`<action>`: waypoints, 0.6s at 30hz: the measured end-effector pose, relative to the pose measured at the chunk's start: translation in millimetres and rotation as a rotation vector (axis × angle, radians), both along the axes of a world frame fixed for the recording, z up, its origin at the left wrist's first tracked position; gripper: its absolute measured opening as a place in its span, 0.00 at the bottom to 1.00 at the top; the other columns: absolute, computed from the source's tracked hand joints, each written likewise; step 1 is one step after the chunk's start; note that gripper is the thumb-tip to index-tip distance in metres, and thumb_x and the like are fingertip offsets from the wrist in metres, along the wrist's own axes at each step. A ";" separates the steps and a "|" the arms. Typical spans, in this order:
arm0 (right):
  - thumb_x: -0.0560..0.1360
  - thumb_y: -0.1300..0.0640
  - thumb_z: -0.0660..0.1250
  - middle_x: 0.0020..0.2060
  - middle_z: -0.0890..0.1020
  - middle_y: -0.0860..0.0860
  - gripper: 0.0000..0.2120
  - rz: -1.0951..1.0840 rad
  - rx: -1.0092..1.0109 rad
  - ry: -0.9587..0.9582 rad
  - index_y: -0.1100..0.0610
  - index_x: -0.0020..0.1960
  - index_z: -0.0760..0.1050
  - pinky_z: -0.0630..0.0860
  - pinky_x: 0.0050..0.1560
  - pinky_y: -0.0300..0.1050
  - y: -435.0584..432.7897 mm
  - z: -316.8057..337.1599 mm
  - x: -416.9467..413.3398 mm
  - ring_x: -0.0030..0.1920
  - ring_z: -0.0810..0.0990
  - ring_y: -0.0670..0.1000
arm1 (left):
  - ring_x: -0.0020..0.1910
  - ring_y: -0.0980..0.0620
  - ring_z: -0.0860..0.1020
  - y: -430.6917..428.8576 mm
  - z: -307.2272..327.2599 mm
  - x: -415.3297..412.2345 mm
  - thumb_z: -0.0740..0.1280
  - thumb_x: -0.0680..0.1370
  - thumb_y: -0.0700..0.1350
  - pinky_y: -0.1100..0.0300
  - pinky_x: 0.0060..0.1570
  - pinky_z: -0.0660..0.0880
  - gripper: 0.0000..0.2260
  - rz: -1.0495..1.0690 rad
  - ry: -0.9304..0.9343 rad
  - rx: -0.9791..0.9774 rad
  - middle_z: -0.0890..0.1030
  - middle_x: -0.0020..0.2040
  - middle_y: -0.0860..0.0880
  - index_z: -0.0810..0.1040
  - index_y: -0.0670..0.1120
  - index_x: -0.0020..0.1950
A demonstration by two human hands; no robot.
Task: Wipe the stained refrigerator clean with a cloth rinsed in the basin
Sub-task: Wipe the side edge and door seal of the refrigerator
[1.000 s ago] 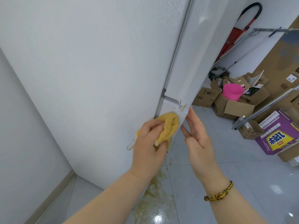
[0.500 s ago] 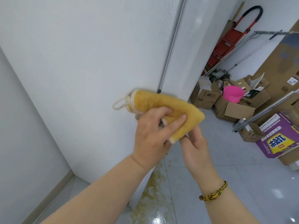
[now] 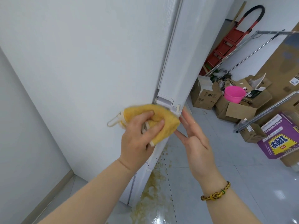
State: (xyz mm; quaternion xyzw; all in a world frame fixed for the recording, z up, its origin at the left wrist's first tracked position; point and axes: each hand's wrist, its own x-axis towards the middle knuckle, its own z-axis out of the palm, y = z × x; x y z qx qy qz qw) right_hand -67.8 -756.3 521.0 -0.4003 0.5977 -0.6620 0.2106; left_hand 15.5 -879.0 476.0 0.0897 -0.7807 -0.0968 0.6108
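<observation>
While gripped in the left hand [image 3: 139, 139], yellow cloth [image 3: 163, 120] sits against refrigerator [image 3: 97, 62] hinge at frame centre; right hand [image 3: 196, 143] beside it, fingers straight, empty.

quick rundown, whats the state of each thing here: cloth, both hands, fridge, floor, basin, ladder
cloth, bunched up, held at the fridge's edge
left hand, grips the cloth
right hand, open, fingers straight, beside the cloth
fridge, door looks shut
floor, yellowish spill at the fridge's foot
basin, mouth up, on a cardboard box, contents not visible
ladder, folded, leaning
</observation>
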 end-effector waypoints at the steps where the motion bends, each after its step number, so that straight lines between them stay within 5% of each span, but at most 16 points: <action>1: 0.67 0.66 0.50 0.69 0.67 0.42 0.29 0.005 0.001 -0.001 0.44 0.63 0.67 0.70 0.65 0.41 0.4 -0.6 0.1 0.69 0.65 0.40 | 0.51 0.47 0.71 1.4 -15.1 2.1 0.57 0.79 0.43 0.66 0.49 0.69 0.08 0.009 -0.035 -0.010 0.69 0.54 0.44 0.72 0.48 0.55; 5: 0.68 0.66 0.50 0.70 0.66 0.41 0.30 0.004 0.008 0.033 0.43 0.64 0.66 0.68 0.67 0.42 -0.6 -0.8 -0.1 0.69 0.63 0.39 | 0.46 0.51 0.70 9.8 -66.4 15.4 0.60 0.69 0.40 0.62 0.28 0.76 0.15 0.005 -0.234 0.178 0.68 0.52 0.48 0.72 0.51 0.54; 11: 0.69 0.65 0.50 0.71 0.63 0.42 0.29 -0.012 0.035 0.065 0.43 0.65 0.63 0.67 0.68 0.44 -1.2 -2.1 2.7 0.71 0.61 0.39 | 0.48 0.59 0.68 26.4 -21.9 2.8 0.57 0.70 0.41 0.75 0.51 0.68 0.16 -0.143 -0.091 0.465 0.66 0.58 0.50 0.72 0.52 0.56; 18: 0.67 0.68 0.50 0.72 0.61 0.41 0.32 -0.031 0.036 0.095 0.43 0.67 0.60 0.66 0.68 0.45 -4.1 -6.3 6.7 0.72 0.59 0.39 | 0.49 0.57 0.70 36.6 -100.2 17.8 0.61 0.69 0.40 0.70 0.50 0.69 0.16 -0.053 -0.294 0.604 0.67 0.56 0.51 0.74 0.53 0.55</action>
